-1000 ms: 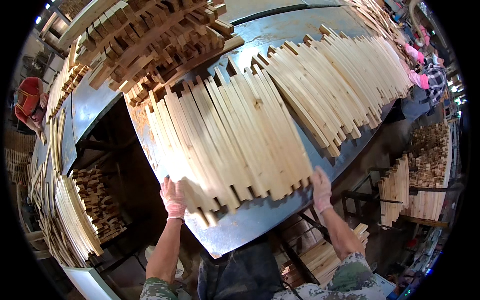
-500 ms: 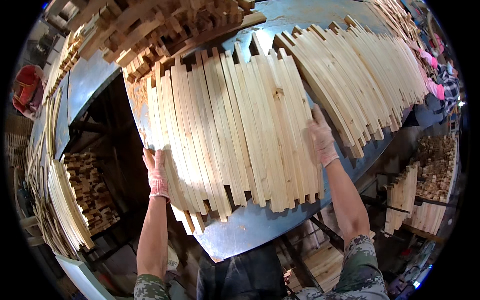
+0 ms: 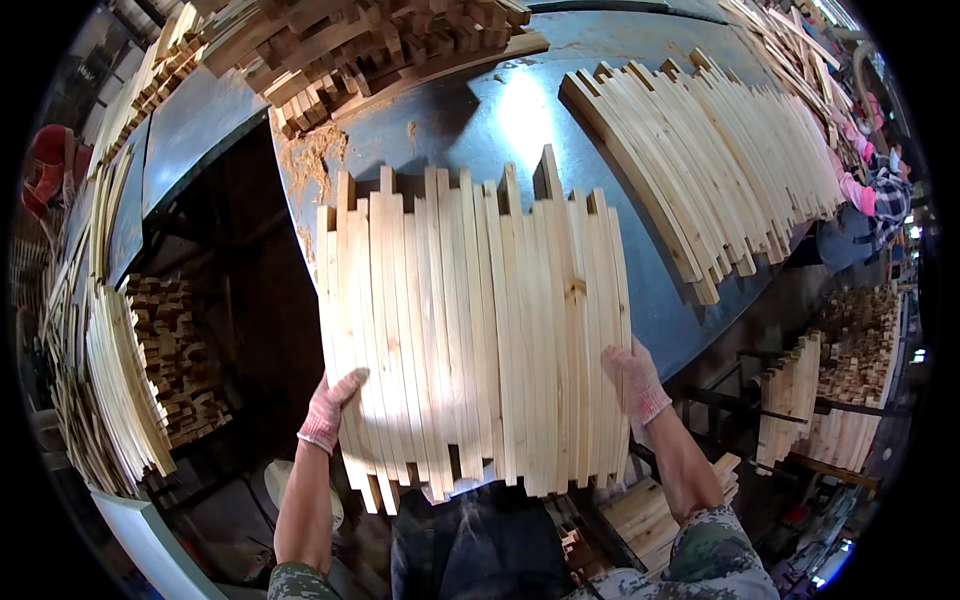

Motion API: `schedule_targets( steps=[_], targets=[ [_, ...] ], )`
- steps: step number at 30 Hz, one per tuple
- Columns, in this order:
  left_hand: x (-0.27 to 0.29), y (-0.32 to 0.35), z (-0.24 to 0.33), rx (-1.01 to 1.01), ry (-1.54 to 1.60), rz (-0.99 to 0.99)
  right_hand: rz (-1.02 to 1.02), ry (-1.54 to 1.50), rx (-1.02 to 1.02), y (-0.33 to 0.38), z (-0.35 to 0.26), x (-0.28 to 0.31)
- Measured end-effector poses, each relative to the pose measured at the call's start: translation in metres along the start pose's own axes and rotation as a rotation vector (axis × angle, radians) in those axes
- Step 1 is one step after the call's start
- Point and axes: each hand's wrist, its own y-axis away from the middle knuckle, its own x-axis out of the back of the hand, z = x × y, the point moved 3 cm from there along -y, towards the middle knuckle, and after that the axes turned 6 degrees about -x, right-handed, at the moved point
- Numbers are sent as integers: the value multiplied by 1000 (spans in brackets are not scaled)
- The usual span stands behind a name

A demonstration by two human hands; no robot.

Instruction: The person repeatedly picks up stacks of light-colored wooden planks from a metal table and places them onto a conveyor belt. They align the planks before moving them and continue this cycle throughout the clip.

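A row of pale wooden strips (image 3: 470, 340), laid side by side with uneven ends, lies between my two gloved hands over the near end of the metal table. My left hand (image 3: 328, 412) clamps the row's left edge, thumb on top and fingers mostly hidden at the side and below. At the right edge, my right hand (image 3: 638, 382) presses inward with its thumb side on top; its other fingertips are out of sight. The strips sit tightly together, and their near ends reach past the table's front edge toward my body.
A second row of strips (image 3: 700, 170) lies on the metal table (image 3: 440, 130) to the right. Short wood blocks (image 3: 370, 50) are heaped at the far left. More wood stacks (image 3: 180, 360) stand at the left. A person (image 3: 880, 190) works at the far right.
The row of strips has come toward my body, drawn together more narrowly and away from the block heap. Both hands moved nearer with it, and the left now grips its edge.
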Motion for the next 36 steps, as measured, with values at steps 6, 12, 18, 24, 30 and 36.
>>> schedule_targets(
  steps=[6,12,18,24,30,36],
  targets=[
    [11,50,-21,12,-95,-34,-119,-54,-94,41,33,6],
    [10,83,-31,61,23,-101,-154,-45,-104,39,42,20],
    [5,117,-22,-30,59,-107,-27,23,-99,42,53,36],
    [48,175,-29,-46,80,-33,-162,112,-12,44,68,16],
    [102,276,-32,-207,158,109,-362,377,256,80,28,-70],
    [162,425,-33,-363,320,325,-586,338,80,146,-37,-211]
  ],
)
